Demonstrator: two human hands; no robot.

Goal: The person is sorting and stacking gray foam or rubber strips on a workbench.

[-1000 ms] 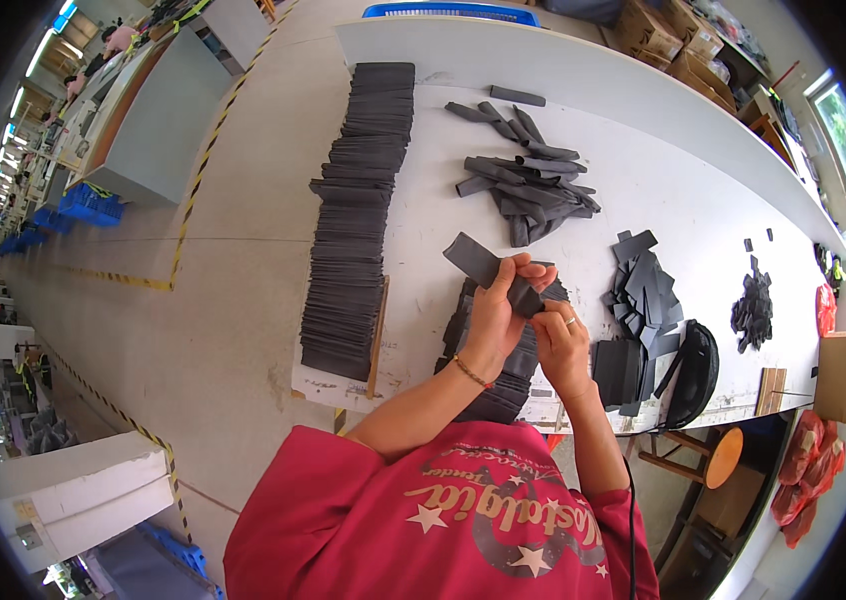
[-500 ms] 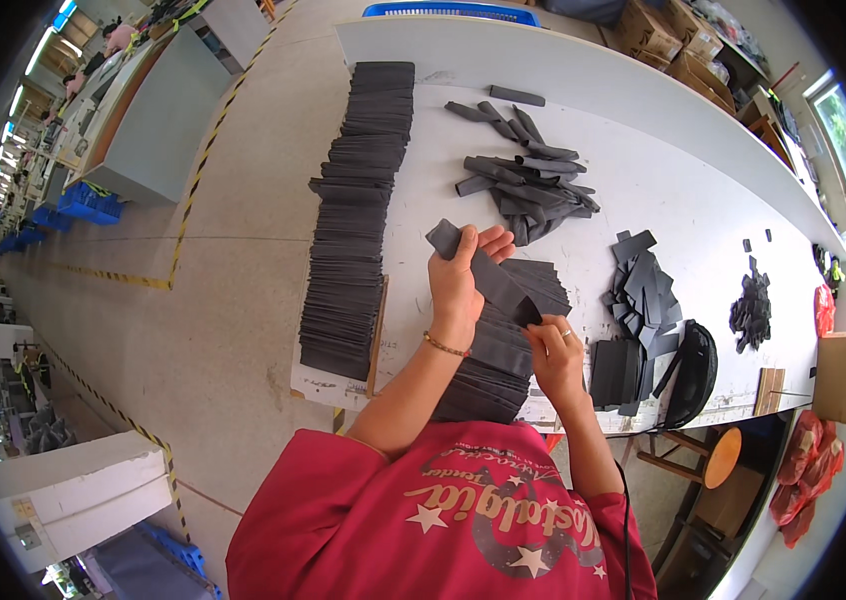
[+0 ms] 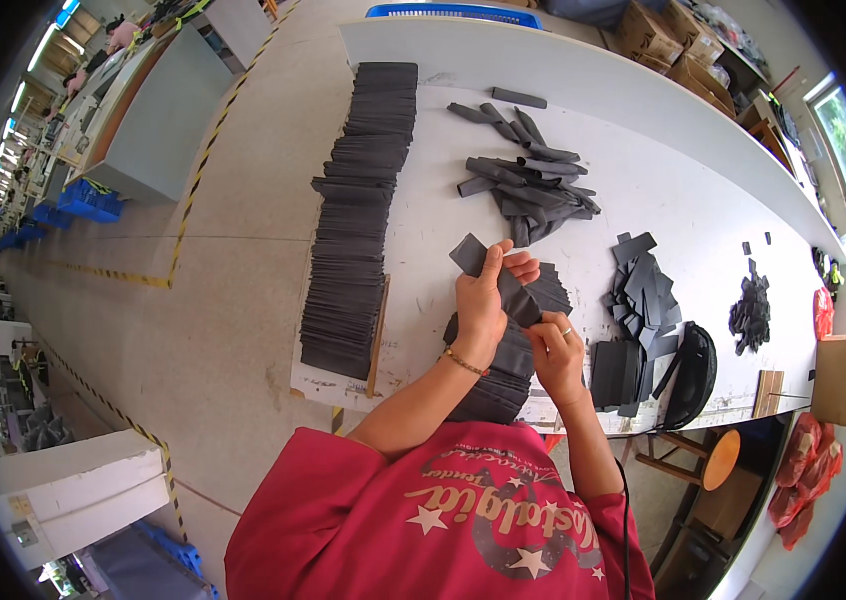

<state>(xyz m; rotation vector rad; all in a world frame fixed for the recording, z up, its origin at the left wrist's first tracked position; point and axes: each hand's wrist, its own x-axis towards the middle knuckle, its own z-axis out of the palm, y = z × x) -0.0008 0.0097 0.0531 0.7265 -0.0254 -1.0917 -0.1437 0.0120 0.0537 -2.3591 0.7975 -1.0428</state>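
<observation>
Between my hands is a dark grey fabric strip (image 3: 516, 298), its far end sticking out beyond my left thumb. My left hand (image 3: 481, 305) grips the strip between thumb and palm, the other fingers loosely curled beside it. At the strip's near end my right hand (image 3: 555, 352) pinches it with thumb and fingertips. Directly beneath both hands lies a fanned stack of similar dark strips (image 3: 493, 385), partly covered by my left forearm. Beyond my hands, folded or rolled dark strips (image 3: 533, 190) lie in a loose heap.
A long row of packed dark pieces (image 3: 358, 210) lines the table's left edge. To the right are a loose pile of flat pieces (image 3: 646, 290), a black curved pouch (image 3: 691, 378) and a heap of small pieces (image 3: 751, 312). A raised white board (image 3: 593, 75) borders the far side.
My left hand has moved right and slightly nearer, closer to my right hand. Less of the strip shows between the hands. My right hand has barely moved.
</observation>
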